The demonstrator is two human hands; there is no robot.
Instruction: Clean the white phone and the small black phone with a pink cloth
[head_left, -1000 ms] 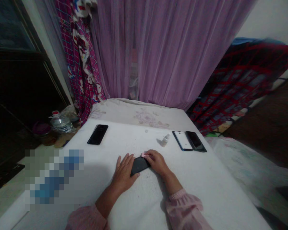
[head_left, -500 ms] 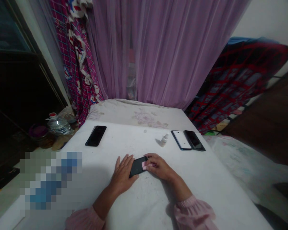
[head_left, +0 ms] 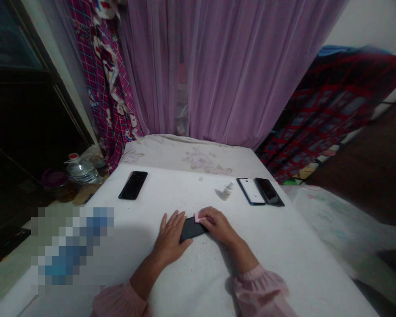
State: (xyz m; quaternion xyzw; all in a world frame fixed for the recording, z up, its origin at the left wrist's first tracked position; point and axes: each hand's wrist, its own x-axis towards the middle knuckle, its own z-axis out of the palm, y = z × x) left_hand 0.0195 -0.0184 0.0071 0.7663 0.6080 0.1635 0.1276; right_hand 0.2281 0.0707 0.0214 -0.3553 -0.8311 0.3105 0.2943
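Note:
A dark smartphone (head_left: 192, 229) lies on the white-covered surface in front of me. My left hand (head_left: 171, 235) has its fingers stretched out and holds the phone's left end between thumb and forefinger. Pinched in my right hand (head_left: 218, 226) is a small pink cloth (head_left: 198, 217), pressed on the phone's far edge near its upper right. My right fingers hide part of the cloth and the phone's right end.
Another black phone (head_left: 133, 185) lies at the back left. A small spray bottle (head_left: 227, 191) stands at the back right, beside a white-backed phone (head_left: 251, 192) and a dark phone (head_left: 269, 192). Purple curtains (head_left: 231, 75) hang behind. A water bottle (head_left: 82, 171) stands off the left side.
My right hand has moved the pink cloth slightly up and left, from the phone's right part to its far edge. My left hand stays at the phone's left end.

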